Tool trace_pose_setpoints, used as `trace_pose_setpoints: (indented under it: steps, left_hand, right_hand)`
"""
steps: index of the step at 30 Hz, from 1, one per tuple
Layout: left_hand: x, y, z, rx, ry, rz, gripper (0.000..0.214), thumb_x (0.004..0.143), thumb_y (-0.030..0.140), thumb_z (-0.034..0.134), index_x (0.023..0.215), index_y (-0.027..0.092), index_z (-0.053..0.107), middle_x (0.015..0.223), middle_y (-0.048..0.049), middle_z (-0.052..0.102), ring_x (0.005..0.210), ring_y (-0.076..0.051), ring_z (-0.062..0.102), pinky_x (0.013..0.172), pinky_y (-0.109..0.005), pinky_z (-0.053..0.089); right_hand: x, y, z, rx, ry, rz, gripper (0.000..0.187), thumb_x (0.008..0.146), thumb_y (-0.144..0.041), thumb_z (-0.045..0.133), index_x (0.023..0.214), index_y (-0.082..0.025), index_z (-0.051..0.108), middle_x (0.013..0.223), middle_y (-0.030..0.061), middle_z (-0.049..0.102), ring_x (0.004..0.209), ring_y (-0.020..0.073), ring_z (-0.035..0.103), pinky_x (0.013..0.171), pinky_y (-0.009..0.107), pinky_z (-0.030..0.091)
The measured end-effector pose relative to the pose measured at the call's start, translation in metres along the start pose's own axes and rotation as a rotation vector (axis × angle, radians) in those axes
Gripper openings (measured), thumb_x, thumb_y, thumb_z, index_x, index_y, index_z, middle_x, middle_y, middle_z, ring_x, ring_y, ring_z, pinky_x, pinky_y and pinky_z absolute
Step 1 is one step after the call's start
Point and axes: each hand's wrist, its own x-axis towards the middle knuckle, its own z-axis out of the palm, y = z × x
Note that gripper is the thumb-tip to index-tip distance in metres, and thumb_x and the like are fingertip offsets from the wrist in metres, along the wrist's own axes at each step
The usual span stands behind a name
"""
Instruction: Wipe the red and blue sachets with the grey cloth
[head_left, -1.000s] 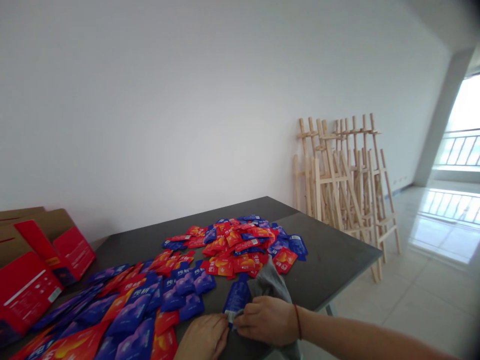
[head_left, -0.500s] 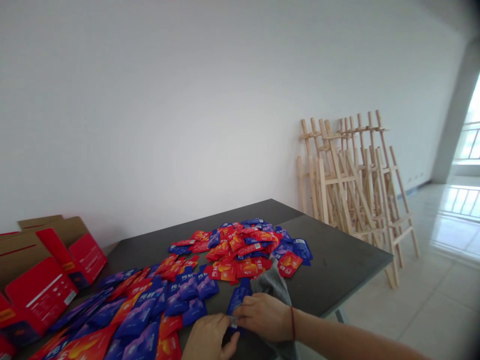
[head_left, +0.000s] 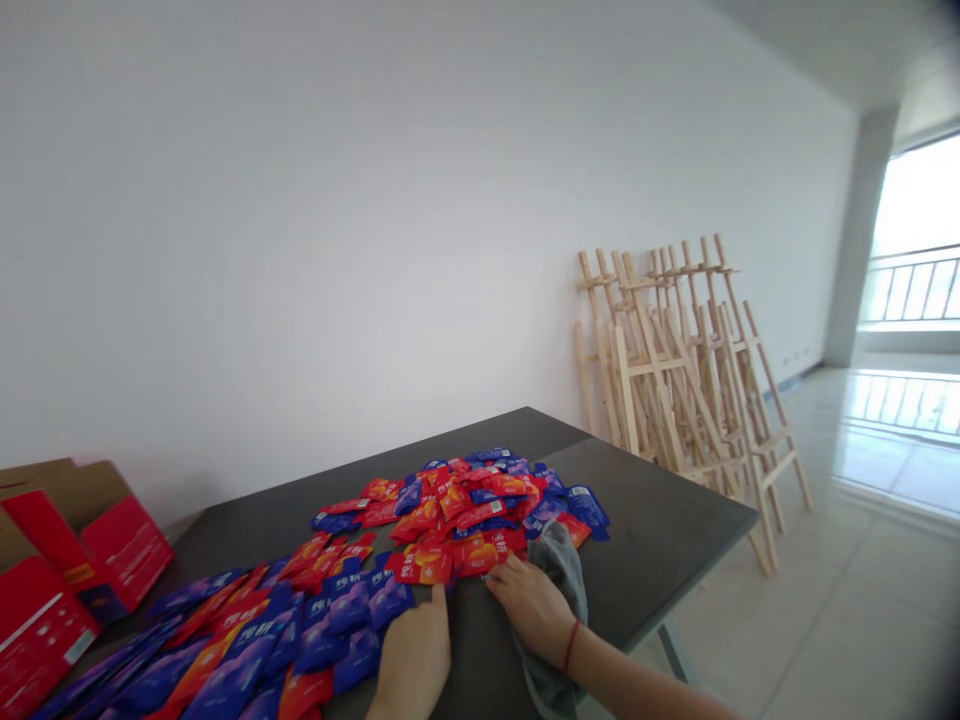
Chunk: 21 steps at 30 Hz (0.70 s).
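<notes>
Whether left hand, finger extended, or right hand pinches anything is unclear; dragged grey cloth could scatter sachets

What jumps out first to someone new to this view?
Probably the heap of red and blue pouches in the middle of the dark table, with more pouches overlapping at the near left. Next, the cluster of wooden easels by the white wall on the right. Then the left hand and right hand at the bottom centre, the right one against a grey cloth.
</notes>
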Motion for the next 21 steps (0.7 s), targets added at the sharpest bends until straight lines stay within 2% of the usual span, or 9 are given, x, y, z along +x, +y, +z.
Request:
trace_pose_setpoints:
  steps: [4,6,8,9,11,13,16,19,21]
  left_hand:
    - [0.001,-0.044,-0.001,-0.129,0.02,-0.131,0.053,0.087,0.008,0.035,0.14,0.001,0.036,0.102,-0.0188,0.073,0.094,-0.025,0.071,0.079,-0.035,0.052]
    - [-0.005,-0.069,-0.002,-0.18,0.063,-0.224,0.053,0.09,0.012,0.029,0.142,0.001,0.031,0.094,-0.0165,0.074,0.088,-0.024,0.072,0.076,-0.034,0.053]
    - [-0.013,-0.093,-0.003,-0.205,0.125,-0.302,0.054,0.093,0.014,0.02,0.146,0.005,0.024,0.086,-0.0123,0.075,0.08,-0.024,0.073,0.073,-0.035,0.054]
    - [-0.018,-0.104,-0.004,-0.196,0.162,-0.331,0.055,0.093,0.014,0.017,0.147,0.009,0.022,0.087,-0.0116,0.075,0.078,-0.024,0.073,0.071,-0.036,0.054]
    - [-0.027,-0.121,-0.003,-0.114,0.235,-0.363,0.055,0.092,0.015,0.018,0.146,0.011,0.028,0.105,-0.0163,0.072,0.083,-0.025,0.073,0.073,-0.039,0.055]
    - [-0.033,-0.131,-0.001,0.003,0.247,-0.373,0.051,0.092,0.018,0.022,0.136,0.009,0.044,0.114,-0.0207,0.067,0.089,-0.027,0.072,0.078,-0.041,0.055]
    - [-0.039,-0.136,0.004,0.165,0.246,-0.425,0.041,0.091,0.024,0.03,0.115,0.011,0.062,0.108,-0.0198,0.068,0.101,-0.033,0.066,0.083,-0.045,0.054]
    - [-0.042,-0.138,0.01,0.269,0.304,-0.512,0.031,0.09,0.027,0.039,0.097,0.016,0.068,0.119,-0.0169,0.063,0.12,-0.04,0.053,0.09,-0.054,0.049]
    - [-0.04,-0.137,0.01,0.309,0.323,-0.524,0.031,0.089,0.025,0.04,0.096,0.015,0.068,0.13,-0.0161,0.058,0.127,-0.041,0.046,0.094,-0.057,0.045]
  right_hand:
    - [0.0,0.0,-0.001,0.017,0.014,-0.01,0.018,0.094,-0.013,0.051,0.1,-0.015,0.067,0.098,0.0071,0.066,0.093,0.022,0.057,0.079,0.034,0.045]
    - [0.0,0.0,-0.002,0.02,0.005,-0.013,0.018,0.094,-0.013,0.05,0.1,-0.015,0.067,0.098,0.0072,0.066,0.093,0.0221,0.057,0.079,0.034,0.045]
    - [0.0,-0.001,-0.002,0.021,-0.008,-0.015,0.017,0.094,-0.014,0.051,0.1,-0.015,0.067,0.098,0.0071,0.066,0.094,0.0224,0.056,0.079,0.034,0.045]
    - [0.0,-0.001,-0.003,0.023,-0.014,-0.018,0.017,0.094,-0.014,0.051,0.1,-0.015,0.067,0.097,0.0069,0.066,0.094,0.0225,0.056,0.08,0.034,0.045]
    - [0.0,0.0,-0.003,0.031,-0.027,-0.029,0.017,0.094,-0.015,0.051,0.1,-0.016,0.067,0.097,0.0065,0.066,0.095,0.0225,0.056,0.08,0.034,0.045]
    - [0.0,0.0,-0.003,0.039,-0.036,-0.039,0.016,0.094,-0.015,0.052,0.1,-0.016,0.067,0.097,0.0061,0.066,0.095,0.0224,0.056,0.08,0.034,0.045]
    - [-0.001,0.002,-0.001,0.048,-0.038,-0.042,0.016,0.094,-0.014,0.052,0.099,-0.017,0.067,0.098,0.0057,0.066,0.095,0.0223,0.056,0.08,0.034,0.045]
    - [-0.002,0.002,0.0,0.052,-0.034,-0.039,0.016,0.093,-0.014,0.052,0.1,-0.017,0.067,0.098,0.0052,0.066,0.095,0.0221,0.057,0.08,0.033,0.045]
    - [-0.003,0.002,0.0,0.056,-0.03,-0.039,0.016,0.094,-0.014,0.052,0.099,-0.017,0.067,0.098,0.0052,0.066,0.095,0.022,0.057,0.08,0.033,0.045]
